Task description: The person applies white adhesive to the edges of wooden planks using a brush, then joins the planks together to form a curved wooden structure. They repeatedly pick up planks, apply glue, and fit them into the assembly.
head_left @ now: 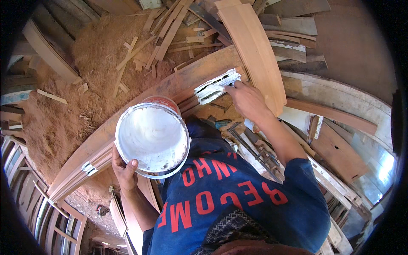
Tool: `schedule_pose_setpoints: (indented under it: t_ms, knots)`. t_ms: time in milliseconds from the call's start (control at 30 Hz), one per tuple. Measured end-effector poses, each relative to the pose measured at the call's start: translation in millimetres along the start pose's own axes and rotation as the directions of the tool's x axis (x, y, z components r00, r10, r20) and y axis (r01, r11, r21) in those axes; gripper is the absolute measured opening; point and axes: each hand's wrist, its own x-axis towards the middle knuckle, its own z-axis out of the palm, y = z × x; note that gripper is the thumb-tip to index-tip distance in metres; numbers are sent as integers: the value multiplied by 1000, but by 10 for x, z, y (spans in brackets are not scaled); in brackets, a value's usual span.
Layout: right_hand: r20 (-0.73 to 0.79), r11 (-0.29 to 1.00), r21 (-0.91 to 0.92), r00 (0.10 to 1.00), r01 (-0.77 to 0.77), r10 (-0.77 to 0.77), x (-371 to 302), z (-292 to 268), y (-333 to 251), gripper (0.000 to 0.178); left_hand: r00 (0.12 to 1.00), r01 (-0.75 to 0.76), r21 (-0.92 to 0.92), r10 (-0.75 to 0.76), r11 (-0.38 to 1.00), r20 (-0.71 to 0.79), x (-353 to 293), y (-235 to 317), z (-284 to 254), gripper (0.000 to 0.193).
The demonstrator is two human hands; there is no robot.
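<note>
My left hand [125, 172] grips the rim of a round white bucket [151, 138], thumb on the near side. The bucket is tilted so its inside shows, coated with white paste; a bit of red label is visible behind it. My right hand [248, 100] has its fingers bent together at the edge of a white-smeared joint face [216, 87]. Dark slots show through the white there. Whatever the fingers pinch, if anything, is hidden. The smeared face is part of a long curved wooden beam [187, 68], which runs behind the bucket to the lower left.
A wide curved wooden piece [255, 51] stands across the beam's far end. Sawdust [97, 46] and loose offcuts [170, 29] cover the ground beyond. Stacked boards [340, 148] lie on the right, a clamp [250, 148] near my body, and wooden frames [38, 199] at lower left.
</note>
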Motion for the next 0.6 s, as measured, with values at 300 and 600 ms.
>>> schedule_pose_setpoints:
  t_ms: [300,600]
  knots:
    - [120,997,-72,993,29,-20,454,62,-117,20,999,-51,14,51,999,-1,-25,-32,18,95]
    - [128,975,-148,974,-168,187,660,-217,-80,22,990,-133,-47,135,990,40,3,-88,4,85]
